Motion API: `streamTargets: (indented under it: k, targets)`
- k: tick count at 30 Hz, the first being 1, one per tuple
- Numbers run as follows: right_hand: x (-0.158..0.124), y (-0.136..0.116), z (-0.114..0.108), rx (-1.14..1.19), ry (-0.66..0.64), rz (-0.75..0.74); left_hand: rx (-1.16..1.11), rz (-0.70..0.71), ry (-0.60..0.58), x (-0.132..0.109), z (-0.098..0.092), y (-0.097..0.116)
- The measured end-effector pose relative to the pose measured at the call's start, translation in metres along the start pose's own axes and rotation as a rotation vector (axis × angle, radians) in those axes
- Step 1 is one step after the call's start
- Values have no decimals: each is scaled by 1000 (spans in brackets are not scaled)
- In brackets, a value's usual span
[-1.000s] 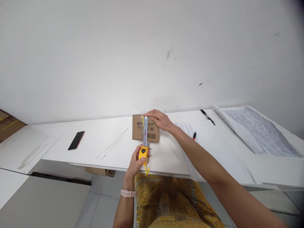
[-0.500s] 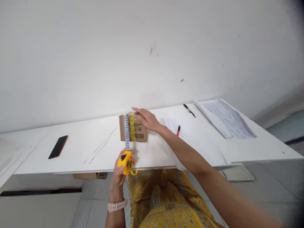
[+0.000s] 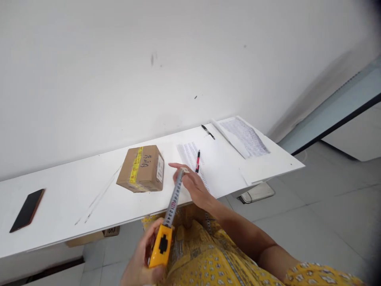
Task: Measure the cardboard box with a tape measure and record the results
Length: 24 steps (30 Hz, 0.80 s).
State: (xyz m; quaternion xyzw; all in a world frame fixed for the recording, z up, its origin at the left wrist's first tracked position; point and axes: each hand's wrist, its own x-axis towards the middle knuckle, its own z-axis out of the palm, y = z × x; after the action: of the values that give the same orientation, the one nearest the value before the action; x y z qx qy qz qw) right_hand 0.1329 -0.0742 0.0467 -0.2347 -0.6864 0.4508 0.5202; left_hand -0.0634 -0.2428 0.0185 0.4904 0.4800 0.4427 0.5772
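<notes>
Moved since the earlier frame: tape measure (image 3: 160, 246), whose blade (image 3: 175, 194) had lain across the cardboard box (image 3: 143, 169) and was now clear of it, held in the air to the box's right and nearer you; the box had turned too, showing a yellow strip and handwriting on top

Item, tape measure: yellow case gripped in your left hand (image 3: 143, 264), fingers wrapped around it, low over your lap; blade drawn out and slanting up to your right hand (image 3: 193, 184), which pinched the tip between thumb and fingers

Item, box: closed, resting on the white table (image 3: 74, 198), just left of your right hand, touching neither hand

Step, as judged: measuring the box, with the tape between one reading and the next. The next move would call for setting the tip back on a box edge, blade taut and square to that side

Surroundings: printed sheet (image 3: 190, 153) with a red pen (image 3: 197, 161) on it, just beyond your right hand; black pen (image 3: 208, 132) and paper stack (image 3: 244, 137) farther right; phone (image 3: 27, 209) well apart at the far left
</notes>
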Motion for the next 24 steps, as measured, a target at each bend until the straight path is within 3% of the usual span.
streamTargets:
  k: [3,6,8,10,13,17,22,24]
  targets:
    - [-25,-10,-32,113,140,89,78,-7,-186,22,16,3]
    - [-49,-9,-49,138,275,156,129,-24,-296,43,32,9]
    - [-64,-6,-51,124,244,205,120,-41,-328,54,43,14]
    - [-75,-4,-49,119,130,264,86,-53,-324,63,52,19]
    - [-86,-1,-47,92,29,337,71,-70,-306,71,61,28]
    - [-79,10,-68,-105,43,372,94,-50,-228,82,58,44]
    - [-27,51,-115,-500,216,475,329,121,43,115,44,46]
    - [2,71,-124,-687,205,546,498,185,146,137,39,38]
